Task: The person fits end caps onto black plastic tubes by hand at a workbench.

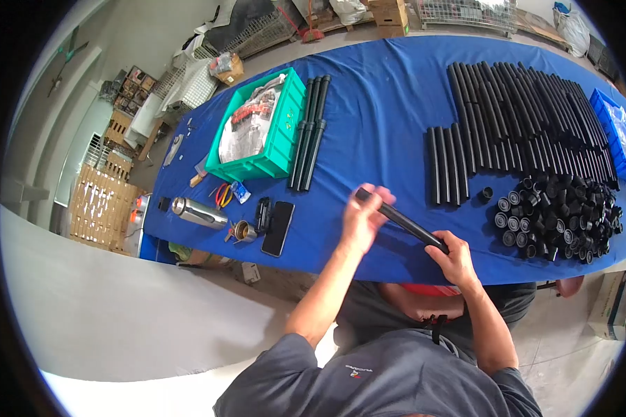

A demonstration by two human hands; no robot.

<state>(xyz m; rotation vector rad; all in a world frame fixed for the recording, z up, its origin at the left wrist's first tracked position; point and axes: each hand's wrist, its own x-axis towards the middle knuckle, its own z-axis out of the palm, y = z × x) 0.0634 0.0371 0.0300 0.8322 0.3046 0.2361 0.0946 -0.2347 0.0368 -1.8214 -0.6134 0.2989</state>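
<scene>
A black tube (410, 226) slants between my two hands above the front of the blue table. My right hand (453, 257) is closed around its lower right end. My left hand (365, 219) is at the upper left end, with the thumb and fingers about the tip; the fingers are slightly blurred. To the right, several black tubes (448, 167) lie side by side near a large group of black tubes (522, 111). A heap of black caps (563, 219) lies in front of them, and a single cap (486, 193) sits at its left.
On the left stand a green crate (282, 149) with bags inside and several capped tubes (309, 139) beside it. Nearer are a steel bottle (199, 213), a metal cup (244, 231), a phone (278, 228) and pliers (223, 196). A blue bin (608, 132) is at the far right.
</scene>
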